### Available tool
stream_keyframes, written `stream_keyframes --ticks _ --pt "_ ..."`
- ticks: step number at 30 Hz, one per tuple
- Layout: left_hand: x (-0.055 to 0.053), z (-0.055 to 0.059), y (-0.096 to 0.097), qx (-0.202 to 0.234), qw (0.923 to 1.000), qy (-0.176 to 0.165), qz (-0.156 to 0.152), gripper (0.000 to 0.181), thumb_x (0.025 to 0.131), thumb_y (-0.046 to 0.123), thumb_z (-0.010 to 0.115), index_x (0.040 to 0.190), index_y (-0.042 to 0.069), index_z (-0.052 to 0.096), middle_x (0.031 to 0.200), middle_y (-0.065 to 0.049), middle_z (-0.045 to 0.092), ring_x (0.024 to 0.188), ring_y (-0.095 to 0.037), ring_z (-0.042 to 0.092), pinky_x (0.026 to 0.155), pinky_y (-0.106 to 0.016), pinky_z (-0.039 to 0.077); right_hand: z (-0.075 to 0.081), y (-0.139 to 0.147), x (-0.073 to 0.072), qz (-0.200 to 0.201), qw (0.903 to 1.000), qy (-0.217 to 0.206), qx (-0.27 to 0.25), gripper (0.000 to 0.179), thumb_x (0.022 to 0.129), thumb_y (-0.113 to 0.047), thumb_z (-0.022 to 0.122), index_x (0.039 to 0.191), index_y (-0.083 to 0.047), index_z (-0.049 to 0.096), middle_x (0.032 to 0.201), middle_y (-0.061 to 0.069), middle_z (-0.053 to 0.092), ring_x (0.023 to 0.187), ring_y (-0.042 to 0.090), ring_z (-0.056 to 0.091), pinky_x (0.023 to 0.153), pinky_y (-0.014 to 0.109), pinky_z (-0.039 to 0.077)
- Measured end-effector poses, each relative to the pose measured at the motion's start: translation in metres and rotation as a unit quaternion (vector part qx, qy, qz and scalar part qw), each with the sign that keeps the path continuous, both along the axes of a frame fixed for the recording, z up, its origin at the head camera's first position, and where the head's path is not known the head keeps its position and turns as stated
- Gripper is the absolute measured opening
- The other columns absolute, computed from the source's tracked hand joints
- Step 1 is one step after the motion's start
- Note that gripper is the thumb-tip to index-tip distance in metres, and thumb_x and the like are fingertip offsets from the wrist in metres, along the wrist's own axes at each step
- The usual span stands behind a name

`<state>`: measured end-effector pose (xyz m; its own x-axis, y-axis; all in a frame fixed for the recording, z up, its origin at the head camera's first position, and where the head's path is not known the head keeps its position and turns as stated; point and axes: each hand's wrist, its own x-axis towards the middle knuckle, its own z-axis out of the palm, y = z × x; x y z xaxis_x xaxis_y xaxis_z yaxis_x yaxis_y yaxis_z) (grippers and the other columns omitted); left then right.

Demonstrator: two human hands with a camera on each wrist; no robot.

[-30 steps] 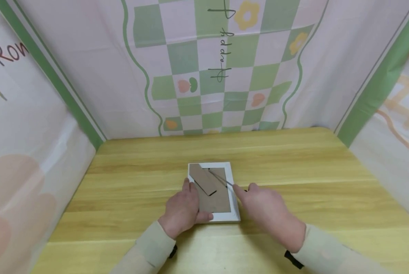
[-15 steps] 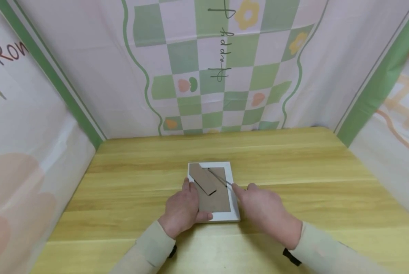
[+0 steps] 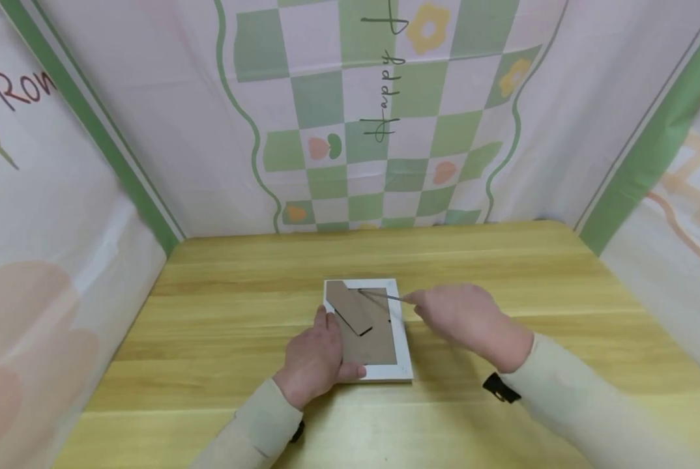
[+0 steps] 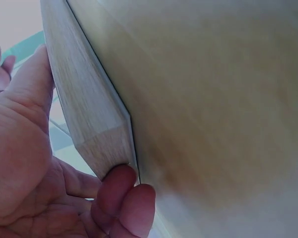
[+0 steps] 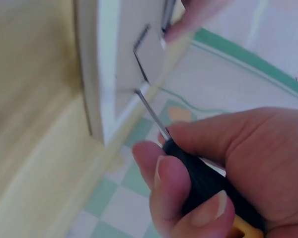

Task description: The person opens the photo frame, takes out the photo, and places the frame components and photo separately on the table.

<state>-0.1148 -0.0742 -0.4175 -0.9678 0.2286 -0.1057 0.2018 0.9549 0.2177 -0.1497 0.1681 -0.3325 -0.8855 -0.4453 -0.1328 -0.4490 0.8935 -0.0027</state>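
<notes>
A white picture frame (image 3: 388,373) lies face down on the table, its brown backing board (image 3: 376,352) and slanted stand leg (image 3: 350,311) showing. My left hand (image 3: 311,361) grips the frame's left side and near corner; in the left wrist view its fingers (image 4: 119,191) curl against the frame's edge (image 4: 84,84). My right hand (image 3: 476,319) holds a screwdriver with a dark handle (image 5: 206,181) and yellow-orange end (image 5: 246,228). Its thin metal shaft (image 3: 385,296) reaches over the frame's right border, with the tip at the board's far edge, beside the leg.
The wooden table (image 3: 238,273) extends around the frame on all sides. Behind it hangs a green-and-white checked cloth (image 3: 362,176); printed cloth walls (image 3: 92,273) stand at the left and right. A small dark mark (image 3: 390,321) sits at the board's right edge.
My right hand has moved up and slightly right, so the screwdriver's shaft lies closer to level across the frame. The tip stays near the board's far edge. My left hand keeps its place.
</notes>
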Motion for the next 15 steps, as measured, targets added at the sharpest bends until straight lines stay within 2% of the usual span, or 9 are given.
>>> stream_keyframes --ticks 2,4,5,7,10,12,15 --pt "0.000 0.001 0.000 0.001 1.0000 -0.001 0.000 0.120 0.076 0.068 0.082 0.152 -0.014 0.039 0.162 -0.034 0.033 0.060 -0.018 0.053 0.045 -0.030 0.045 0.008 0.002 -0.008 0.006 0.9994 -0.033 -0.004 0.038 0.108 -0.020 0.054 0.144 -0.024 0.065 0.112 0.010 0.078 0.072 0.019 0.065 0.053 0.037 0.052" --pt "0.000 0.001 0.000 0.001 1.0000 0.000 0.000 0.119 0.076 0.068 0.082 0.152 -0.014 0.039 0.162 -0.034 0.034 0.060 -0.018 0.054 0.045 -0.030 0.045 0.014 0.004 -0.016 0.018 0.9984 -0.053 -0.010 0.037 0.108 -0.020 0.053 0.143 -0.023 0.066 0.135 0.009 0.071 0.100 0.028 0.073 0.071 0.046 0.060" --pt "0.000 0.001 0.000 0.001 1.0000 0.000 -0.001 0.119 0.077 0.068 0.082 0.152 -0.014 0.039 0.161 -0.034 0.034 0.060 -0.018 0.054 0.045 -0.030 0.045 0.018 0.004 -0.020 0.025 0.9978 -0.061 -0.012 0.037 0.108 -0.021 0.053 0.142 -0.022 0.066 0.138 0.008 0.069 0.113 0.031 0.071 0.082 0.050 0.060" --pt "0.000 0.001 0.000 0.004 1.0000 0.001 -0.001 0.119 0.077 0.068 0.082 0.152 -0.014 0.039 0.161 -0.034 0.034 0.061 -0.018 0.054 0.045 -0.030 0.045 0.023 0.006 -0.027 0.045 0.9964 -0.070 -0.019 0.035 0.108 -0.020 0.054 0.139 -0.020 0.069 0.139 0.007 0.069 0.126 0.036 0.065 0.098 0.056 0.055" --pt "0.000 0.001 0.000 0.004 1.0000 0.002 0.000 0.120 0.076 0.068 0.083 0.151 -0.014 0.040 0.161 -0.035 0.034 0.062 -0.019 0.055 0.045 -0.030 0.046 0.031 0.008 -0.039 0.065 0.9935 -0.089 -0.026 0.033 0.108 -0.020 0.054 0.136 -0.017 0.070 0.133 0.006 0.072 0.123 0.033 0.067 0.103 0.056 0.052" --pt "0.000 0.000 0.000 0.003 1.0000 0.004 0.002 0.120 0.075 0.068 0.083 0.151 -0.014 0.040 0.161 -0.034 0.035 0.063 -0.019 0.056 0.045 -0.031 0.046 0.036 0.008 -0.048 0.062 0.9897 -0.124 -0.034 0.033 0.108 -0.020 0.054 0.137 -0.015 0.070 0.126 0.006 0.075 0.109 0.027 0.072 0.094 0.051 0.057" --pt "0.000 0.000 0.001 -0.003 1.0000 0.003 0.006 0.121 0.074 0.069 0.083 0.151 -0.013 0.041 0.161 -0.034 0.035 0.062 -0.020 0.057 0.045 -0.031 0.046 0.043 0.009 -0.059 0.039 0.9815 -0.181 -0.050 0.035 0.110 -0.021 0.052 0.139 -0.014 0.068 0.118 0.005 0.075 0.090 0.016 0.072 0.079 0.041 0.060"
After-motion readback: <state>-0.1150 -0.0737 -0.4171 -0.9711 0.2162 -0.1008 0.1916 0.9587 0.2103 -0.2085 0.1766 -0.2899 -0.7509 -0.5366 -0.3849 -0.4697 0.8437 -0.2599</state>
